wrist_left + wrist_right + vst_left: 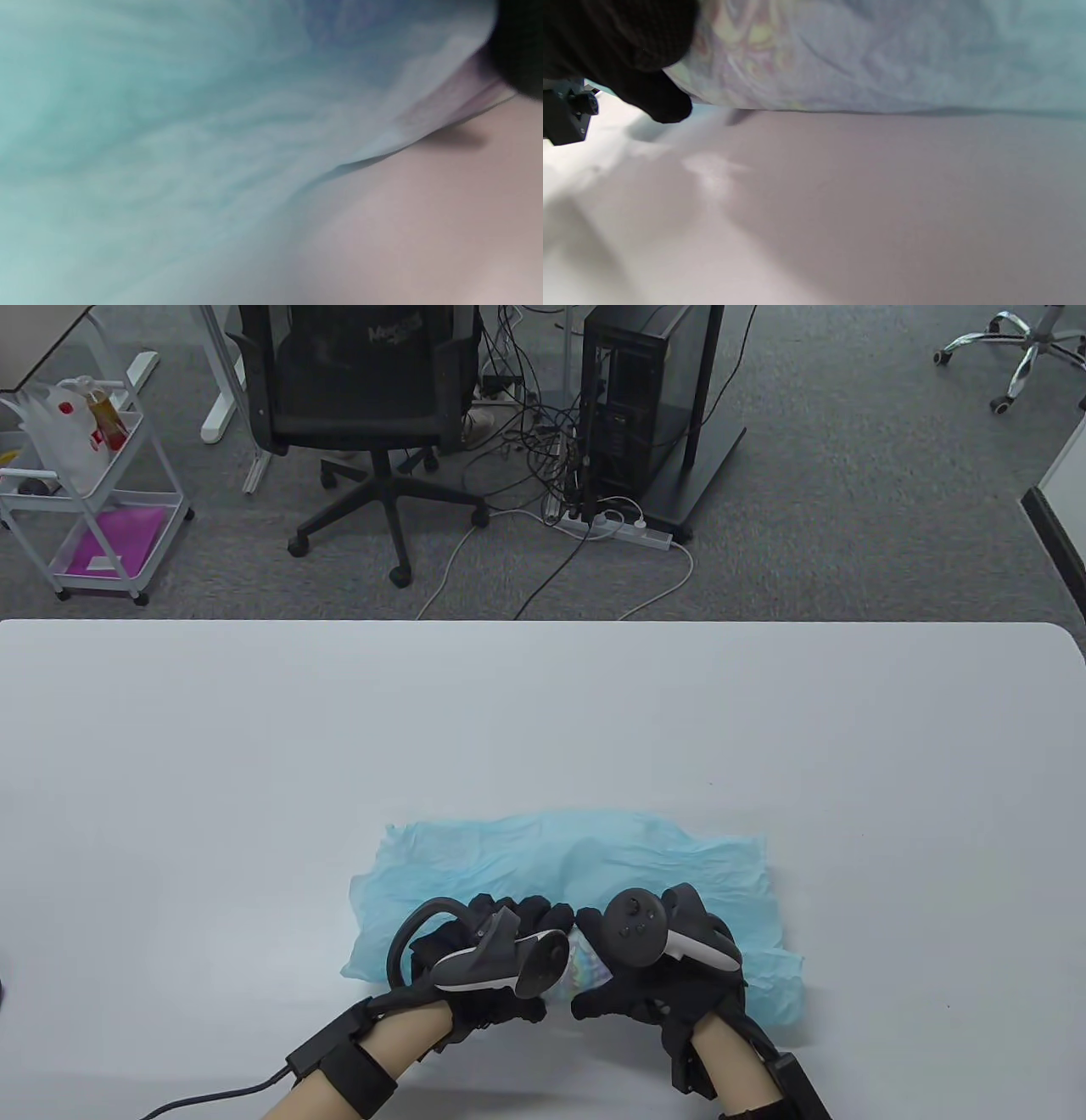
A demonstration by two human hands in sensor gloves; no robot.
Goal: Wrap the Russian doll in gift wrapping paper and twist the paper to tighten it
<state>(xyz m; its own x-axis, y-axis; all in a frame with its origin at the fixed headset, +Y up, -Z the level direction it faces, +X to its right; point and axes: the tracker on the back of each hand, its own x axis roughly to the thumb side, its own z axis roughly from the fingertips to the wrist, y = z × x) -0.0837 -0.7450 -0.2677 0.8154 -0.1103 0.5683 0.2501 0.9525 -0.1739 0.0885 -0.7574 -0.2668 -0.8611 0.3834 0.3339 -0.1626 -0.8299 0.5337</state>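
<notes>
One sheet of pale blue wrapping paper (585, 865) lies on the white table (543, 712) near its front edge, crumpled and spread wide, its long side running left to right. Two gloved hands sit on its near part, and one doll (588, 963) shows between them.

The left hand (488, 959) has its fingers curled down over the paper at the doll's left side; it seems to grip the bundle, though the tracker hides the fingertips. In the left wrist view the blue paper (169, 127) fills most of the frame, blurred, its edge lifted off the table.

The doll lies on its side, long axis left to right; which end is the head I cannot tell. Only a small patch shows, with a shiny, rainbow-tinted pattern on pale ground.

The right hand (657, 963) curls round the doll's right side, thumb toward the near edge, gripping it through the paper. In the right wrist view the patterned surface (746, 38) sits just beside the black thumb (666, 103).
</notes>
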